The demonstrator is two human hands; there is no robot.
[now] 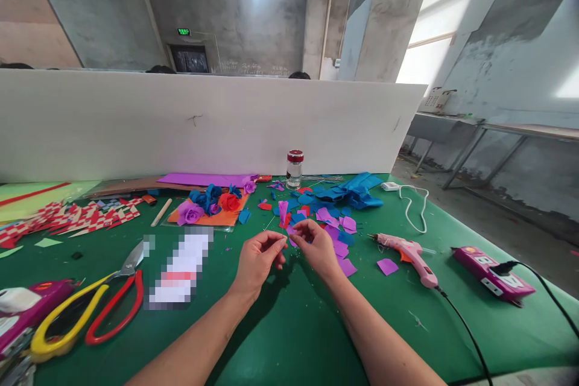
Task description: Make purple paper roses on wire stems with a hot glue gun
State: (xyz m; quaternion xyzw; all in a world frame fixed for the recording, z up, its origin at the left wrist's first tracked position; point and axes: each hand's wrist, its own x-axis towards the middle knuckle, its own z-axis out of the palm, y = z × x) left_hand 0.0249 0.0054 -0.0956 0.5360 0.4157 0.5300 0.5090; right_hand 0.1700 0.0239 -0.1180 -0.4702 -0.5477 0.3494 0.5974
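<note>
My left hand and my right hand meet over the green table, fingers pinched together. Between them is a small purple-pink paper petal that stands up from my fingertips, apparently on a thin wire. Both hands pinch it at its base. Loose purple and blue paper petals lie scattered just beyond and to the right of my right hand. Finished paper roses in purple, blue and red rest on an orange sheet behind my left hand.
A pink glue gun lies to the right with its black cord, beside a pink power strip. Yellow and red scissors lie at left. A small glass jar stands by the white partition. Blue paper is piled behind.
</note>
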